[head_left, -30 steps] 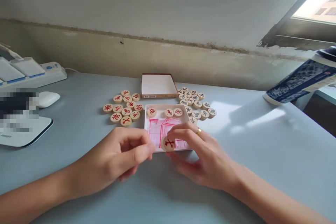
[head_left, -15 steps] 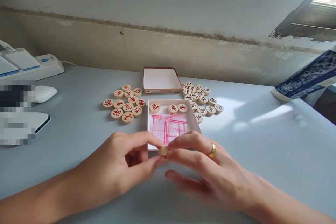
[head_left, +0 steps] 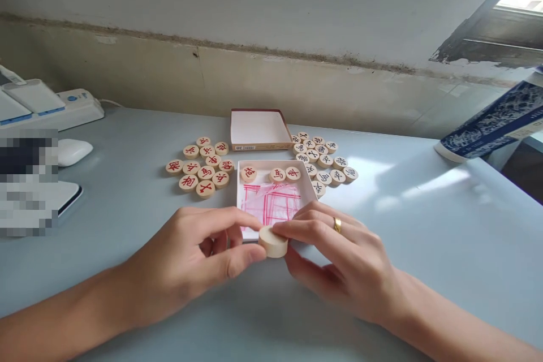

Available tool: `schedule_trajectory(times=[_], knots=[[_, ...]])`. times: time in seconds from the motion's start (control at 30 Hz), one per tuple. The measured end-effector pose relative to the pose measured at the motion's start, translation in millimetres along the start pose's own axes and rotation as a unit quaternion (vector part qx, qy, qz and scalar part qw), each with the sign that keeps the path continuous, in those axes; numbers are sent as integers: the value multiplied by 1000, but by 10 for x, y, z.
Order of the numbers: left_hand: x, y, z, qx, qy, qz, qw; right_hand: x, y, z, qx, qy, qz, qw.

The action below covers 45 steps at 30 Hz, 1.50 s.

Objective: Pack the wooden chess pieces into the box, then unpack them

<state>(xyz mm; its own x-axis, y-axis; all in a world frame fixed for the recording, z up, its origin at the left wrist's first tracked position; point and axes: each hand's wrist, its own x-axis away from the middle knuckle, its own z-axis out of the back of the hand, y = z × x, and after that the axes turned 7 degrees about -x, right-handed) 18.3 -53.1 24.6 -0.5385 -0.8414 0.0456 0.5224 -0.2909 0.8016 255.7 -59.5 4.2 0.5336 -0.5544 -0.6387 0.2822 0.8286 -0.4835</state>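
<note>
A round wooden Chinese chess piece (head_left: 274,244) is held in front of the near edge of a shallow white box (head_left: 309,198), its upper face plain. My left hand (head_left: 212,260) pinches its left side between thumb and forefinger. From the right, my right hand (head_left: 339,260), with a gold ring, closes its fingers on the same piece. Inside the box, three red-marked pieces (head_left: 277,174) lie along the far side, above a folded sheet with pink lines (head_left: 275,201). My right fingers cover the box's near right corner.
Several red-marked pieces (head_left: 206,172) lie left of the box, several dark-marked ones (head_left: 324,160) right of it. Behind stands an open box lid (head_left: 258,127). A power strip (head_left: 80,104) and white mouse (head_left: 74,151) are at left; a blue patterned cylinder (head_left: 487,124) leans at right.
The piece in my fingers has turned from edge-on to show its plain face upward. My right thumb has come up against it, and my right hand has shifted slightly.
</note>
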Motion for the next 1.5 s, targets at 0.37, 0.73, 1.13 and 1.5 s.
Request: schedule_trajectory(times=[0.37, 0.73, 1.13, 1.5], knots=[[-35, 47, -7, 76, -20, 49, 996, -27, 7, 20, -55, -36, 13, 998], [-7, -3, -9, 37, 4, 28, 999, 10, -31, -15, -36, 5, -33, 999], [-83, -13, 167, -109, 127, -162, 972, -26, 11, 14, 13, -40, 23, 999], [-414, -556, 964, -390, 234, 206, 867, -32, 130, 40, 119, -103, -52, 986]])
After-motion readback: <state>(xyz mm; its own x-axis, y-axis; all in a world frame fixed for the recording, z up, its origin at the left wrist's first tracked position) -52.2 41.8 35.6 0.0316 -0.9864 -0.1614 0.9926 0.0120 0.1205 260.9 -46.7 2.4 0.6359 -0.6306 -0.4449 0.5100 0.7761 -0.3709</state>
